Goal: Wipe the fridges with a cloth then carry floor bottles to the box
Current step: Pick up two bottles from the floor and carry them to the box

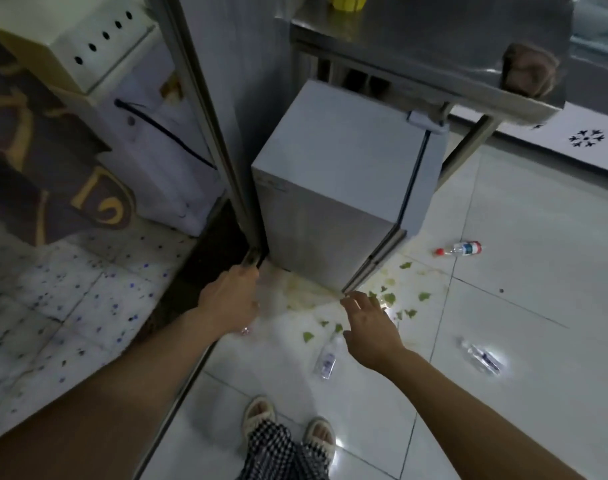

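Lying flat on pale tiles, three clear bottles (326, 361); right hand (371, 327) spread empty, left fingers (233, 292) hidden.

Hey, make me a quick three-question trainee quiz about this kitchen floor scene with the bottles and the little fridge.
1. True or false: the left hand grips a cloth.
2. Which bottle has a red cap: A, the one beside the right hand; B, the one right of the small fridge; C, the far-right clear one?
3. Fill in: green scraps lie on the ____.

Key:
1. False; no cloth shows.
2. B, the red-capped bottle; the others are the near bottle and the far bottle.
3. Floor.
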{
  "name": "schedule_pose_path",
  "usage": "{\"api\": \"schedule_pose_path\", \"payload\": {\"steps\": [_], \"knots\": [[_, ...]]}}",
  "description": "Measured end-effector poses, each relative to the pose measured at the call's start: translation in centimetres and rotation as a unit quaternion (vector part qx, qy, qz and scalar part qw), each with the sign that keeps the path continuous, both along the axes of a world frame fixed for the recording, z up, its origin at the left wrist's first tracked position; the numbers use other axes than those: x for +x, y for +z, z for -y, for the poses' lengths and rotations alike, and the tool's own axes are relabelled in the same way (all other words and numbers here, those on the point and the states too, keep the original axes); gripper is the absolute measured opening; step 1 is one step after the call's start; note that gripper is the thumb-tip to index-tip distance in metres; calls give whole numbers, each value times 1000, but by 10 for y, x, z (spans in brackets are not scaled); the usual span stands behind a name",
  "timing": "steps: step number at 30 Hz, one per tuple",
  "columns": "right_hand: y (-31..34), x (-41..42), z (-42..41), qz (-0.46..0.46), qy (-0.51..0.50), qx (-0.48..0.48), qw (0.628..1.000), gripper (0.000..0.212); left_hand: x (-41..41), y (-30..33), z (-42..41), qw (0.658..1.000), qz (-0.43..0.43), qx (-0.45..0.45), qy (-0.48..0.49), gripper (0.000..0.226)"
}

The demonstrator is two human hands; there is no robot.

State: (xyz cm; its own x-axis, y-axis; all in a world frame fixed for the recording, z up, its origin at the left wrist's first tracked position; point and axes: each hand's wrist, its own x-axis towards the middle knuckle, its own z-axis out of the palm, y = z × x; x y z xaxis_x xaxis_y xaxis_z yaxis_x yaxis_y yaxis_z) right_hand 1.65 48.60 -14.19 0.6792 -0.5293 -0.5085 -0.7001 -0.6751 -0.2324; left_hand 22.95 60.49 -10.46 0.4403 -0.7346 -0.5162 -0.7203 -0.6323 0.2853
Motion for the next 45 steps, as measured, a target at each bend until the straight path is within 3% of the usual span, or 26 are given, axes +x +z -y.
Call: {"api": "schedule_pose_path", "payload": {"steps": [13,23,34,38,45], "knots": [[-118,-55,-19,-88,-37,77,992,56,-41,-122,-65,996,-24,66,57,46],[-306,-43,-55,-107,-160,116,975,56,-9,-320,-80,992,18,112,60,56],[-524,-28,-73,-105,-404,73,906,69,43,-561,-76,991,19,56,117,63],[-575,-27,-81,-94,-465,52,879,79,52,-618,-63,977,16,46,206,77],[-628,-20,-83,-62,-520,-11,852,95,60,-674,-50,967,18,-8,254,97]]}}
